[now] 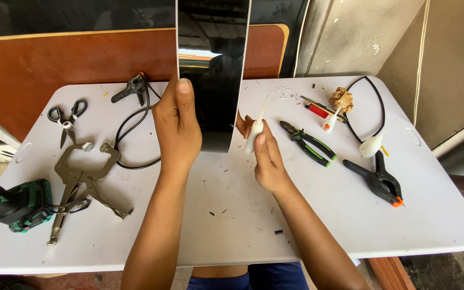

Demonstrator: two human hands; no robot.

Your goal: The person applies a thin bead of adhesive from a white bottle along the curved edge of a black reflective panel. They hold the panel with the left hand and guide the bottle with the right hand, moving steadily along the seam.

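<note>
I see my left hand clasped on the left edge of a glossy black panel, thumb lying flat on its face and the other fingers hidden behind it. The panel stands upright, its lower edge resting on the white worktop between my two hands and its top running out of view. My right hand is clenched around a white glue tube, which touches or nearly touches the panel's right edge low down, its thin nozzle pointing up along that edge. So the panel sits in the left grip and just left of the right grip.

To the right lie green-handled pliers, a black spring clamp, a second white tube and a red lighter. To the left are scissors, locking clamps, a black cable and a green power drill at the worktop's edge.
</note>
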